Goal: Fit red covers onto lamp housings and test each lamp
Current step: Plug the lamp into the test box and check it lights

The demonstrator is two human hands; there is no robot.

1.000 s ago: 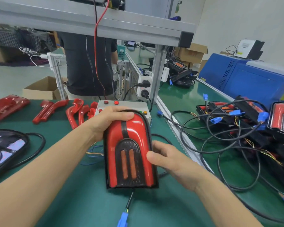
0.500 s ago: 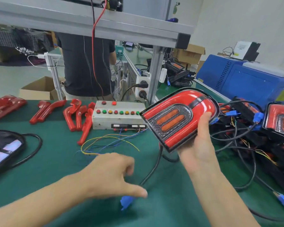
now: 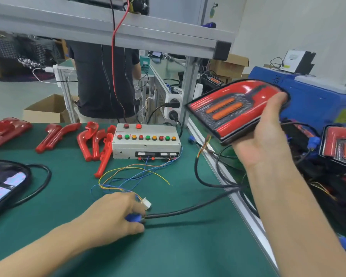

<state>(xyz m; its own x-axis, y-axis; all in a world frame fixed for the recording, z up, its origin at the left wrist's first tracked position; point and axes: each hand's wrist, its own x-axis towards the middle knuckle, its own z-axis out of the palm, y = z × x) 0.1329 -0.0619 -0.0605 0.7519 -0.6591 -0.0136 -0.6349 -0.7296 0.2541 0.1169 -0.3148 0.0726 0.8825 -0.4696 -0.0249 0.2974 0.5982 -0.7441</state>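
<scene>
While the left hand [image 3: 110, 216] rests low on the green mat [image 3: 68, 196], its fingers curl round a blue plug [image 3: 133, 218] at the end of a black cable [image 3: 188, 208]; most of the plug is hidden under the fingers, so its shape is hard to make out. Just beyond the knuckles lies a small white connector [image 3: 146, 203] on thin coloured wires [image 3: 132, 174] that lead to the far test box [image 3: 146, 140] with its row of red, green and orange buttons. Whether the fingers touch that white connector cannot be told.

The right hand [image 3: 262, 140] is raised at the right, gripping the lamp [image 3: 234, 108] from below, thumb laid over its red cover near the rounded far end; the other fingers are hidden behind the housing. The lamp is tilted, face toward the camera, with two orange bars in a dark panel. Its cable drops from the near corner and loops over the table edge.

Loose red covers [image 3: 96, 142] lie left of the test box, and another [image 3: 6, 130] is cut off at the left edge. A dark lamp housing [image 3: 6, 182] is cut off at the near left. More lamps [image 3: 340, 146] and tangled cables sit at the right, partly hidden by the right forearm. A person in a dark shirt [image 3: 102, 80] stands beyond the bench, head hidden by the frame rail [image 3: 108, 35].
</scene>
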